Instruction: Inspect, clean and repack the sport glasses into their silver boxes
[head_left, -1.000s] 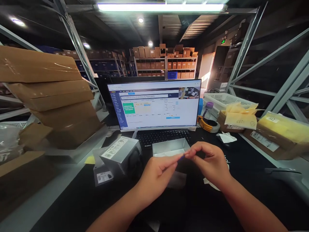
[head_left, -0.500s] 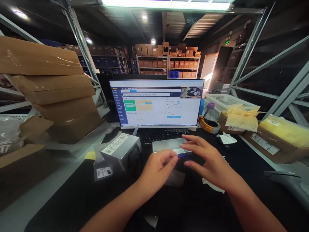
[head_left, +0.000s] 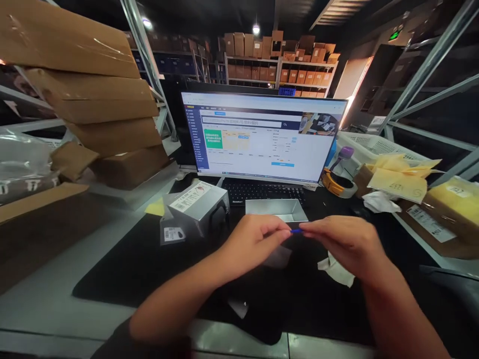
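A thin blue stick-like item (head_left: 297, 231) is pinched between my two hands, its kind too small to make out. My left hand (head_left: 258, 235) grips its left end with thumb and fingers pressed together. At its right end, my right hand (head_left: 342, 238) closes on it with fingertips bunched. Just beyond the hands lies an open silver box (head_left: 275, 207), its inside facing me. To the left, a grey box with a white label (head_left: 202, 204) sits on the black mat, with a clear plastic bag (head_left: 172, 234) bearing a sticker against it.
A monitor (head_left: 258, 134) stands behind a black keyboard (head_left: 239, 194). Stacked cartons (head_left: 108, 107) rise at the left. On the right are an orange-and-grey tape roll (head_left: 339, 184), yellow papers (head_left: 398, 182) and a taped parcel (head_left: 430, 224). Crumpled white paper (head_left: 339, 269) lies below my right hand.
My right hand, spread with fingers apart before, has come down and closed on the right end of the blue item. My view has tilted down.
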The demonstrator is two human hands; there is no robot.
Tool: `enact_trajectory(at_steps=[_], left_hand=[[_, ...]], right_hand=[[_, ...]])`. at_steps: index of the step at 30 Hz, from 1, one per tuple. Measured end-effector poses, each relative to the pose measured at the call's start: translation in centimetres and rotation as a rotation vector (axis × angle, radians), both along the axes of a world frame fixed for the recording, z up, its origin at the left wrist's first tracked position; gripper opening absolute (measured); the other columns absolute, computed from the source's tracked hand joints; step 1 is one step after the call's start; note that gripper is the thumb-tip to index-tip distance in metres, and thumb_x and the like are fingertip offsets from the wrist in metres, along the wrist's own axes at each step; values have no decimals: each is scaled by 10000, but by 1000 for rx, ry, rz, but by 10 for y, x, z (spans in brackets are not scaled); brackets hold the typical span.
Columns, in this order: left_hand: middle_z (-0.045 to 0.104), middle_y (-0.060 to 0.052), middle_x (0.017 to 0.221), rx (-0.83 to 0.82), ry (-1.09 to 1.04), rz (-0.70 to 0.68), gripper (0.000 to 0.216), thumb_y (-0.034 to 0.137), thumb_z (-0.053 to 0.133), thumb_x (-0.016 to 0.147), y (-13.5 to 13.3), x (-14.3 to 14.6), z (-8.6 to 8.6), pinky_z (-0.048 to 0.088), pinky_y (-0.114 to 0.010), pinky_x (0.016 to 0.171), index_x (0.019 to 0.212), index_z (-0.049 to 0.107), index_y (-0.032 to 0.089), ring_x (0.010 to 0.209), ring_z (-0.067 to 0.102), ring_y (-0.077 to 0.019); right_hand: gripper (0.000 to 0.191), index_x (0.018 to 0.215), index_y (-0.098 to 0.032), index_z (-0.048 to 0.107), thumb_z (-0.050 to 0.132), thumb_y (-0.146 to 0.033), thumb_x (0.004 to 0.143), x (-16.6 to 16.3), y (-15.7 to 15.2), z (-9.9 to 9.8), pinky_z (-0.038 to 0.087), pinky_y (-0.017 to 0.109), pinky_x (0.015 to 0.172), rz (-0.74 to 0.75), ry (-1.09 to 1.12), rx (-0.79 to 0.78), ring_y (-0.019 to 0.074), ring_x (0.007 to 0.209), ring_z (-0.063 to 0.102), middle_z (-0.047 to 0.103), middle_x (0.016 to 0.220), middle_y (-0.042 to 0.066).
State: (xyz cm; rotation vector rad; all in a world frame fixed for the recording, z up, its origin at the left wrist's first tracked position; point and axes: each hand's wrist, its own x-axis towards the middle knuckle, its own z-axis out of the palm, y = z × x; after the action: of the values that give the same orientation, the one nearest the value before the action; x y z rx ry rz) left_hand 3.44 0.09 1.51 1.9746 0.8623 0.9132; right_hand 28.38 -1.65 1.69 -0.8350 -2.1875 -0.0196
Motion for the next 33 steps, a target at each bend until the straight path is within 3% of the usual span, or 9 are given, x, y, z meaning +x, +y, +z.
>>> enact_trajectory(at_steps=[4, 10, 15, 18, 20, 22, 26, 29, 33], left_hand=[[733, -34, 916, -63, -27, -145, 210, 238, 583, 932, 9, -3, 2, 496, -257, 766, 1080, 721, 182, 849, 668, -163], [719, -51, 1115, -18, 99, -285, 602, 39, 671, 772, 20, 2, -7, 507, -295, 870, 1339, 595, 225, 1035, 666, -191], [607, -111, 1383, 71, 213, -345, 995, 178, 894, 642, 30, 4, -28, 418, -414, 1078, 1509, 412, 266, 1270, 565, -277], [508, -129, 1506, 47, 313, -316, 1051, 229, 912, 632, 35, 3, -36, 375, -426, 1114, 1531, 368, 255, 1349, 503, -306], [580, -118, 1431, 16, 400, -295, 939, 245, 893, 658, 38, 4, -38, 430, -399, 1027, 1482, 444, 239, 1264, 567, -307], [698, -77, 1217, 38, 483, -290, 621, 220, 842, 713, 40, 7, -39, 461, -339, 877, 1294, 624, 219, 1078, 643, -275], [720, -22, 942, 123, 485, -299, 134, 186, 741, 814, 43, 16, -43, 401, -267, 723, 946, 725, 203, 860, 635, -202], [716, -16, 933, 120, 440, -280, 78, 218, 704, 859, 45, 17, -44, 393, -259, 715, 933, 721, 204, 844, 626, -190], [738, -23, 942, 65, 266, -227, 137, 270, 675, 890, 49, 9, -39, 435, -263, 743, 983, 727, 185, 858, 654, -196]], right_hand=[[234, 1123, -340, 741, 720, -270, 901, 16, 1, 5, 602, 300, 652, -208, 259, -95, 183, 691, 742, 784, 822, -15], [138, 1006, -274, 778, 703, -338, 909, 16, 12, 4, 612, 301, 643, -273, 453, -206, 187, 673, 738, 758, 753, 17], [230, 1033, -221, 769, 708, -391, 891, 23, 25, 3, 601, 250, 599, -292, 461, -370, 165, 649, 735, 760, 793, 37], [264, 1067, -207, 760, 691, -397, 897, 33, 28, 5, 592, 237, 572, -329, 462, -397, 162, 650, 722, 745, 772, 42], [278, 1078, -201, 756, 666, -402, 909, 39, 31, 6, 558, 220, 499, -372, 464, -393, 153, 602, 687, 720, 719, 39], [303, 1103, -186, 746, 642, -403, 918, 42, 36, 4, 500, 204, 417, -398, 449, -424, 128, 511, 618, 700, 685, 36], [326, 1160, -156, 711, 625, -341, 905, 30, 45, -5, 486, 197, 389, -292, 465, -524, 80, 463, 570, 740, 918, 80], [248, 1090, -170, 729, 556, -277, 947, 10, 41, -10, 585, 241, 547, -160, 425, -499, 113, 588, 662, 740, 943, 75], [306, 1258, -241, 670, 562, -256, 972, -13, 23, -14, 565, 389, 980, 62, -5, -312, 232, 1128, 669, 681, 1244, 93]])
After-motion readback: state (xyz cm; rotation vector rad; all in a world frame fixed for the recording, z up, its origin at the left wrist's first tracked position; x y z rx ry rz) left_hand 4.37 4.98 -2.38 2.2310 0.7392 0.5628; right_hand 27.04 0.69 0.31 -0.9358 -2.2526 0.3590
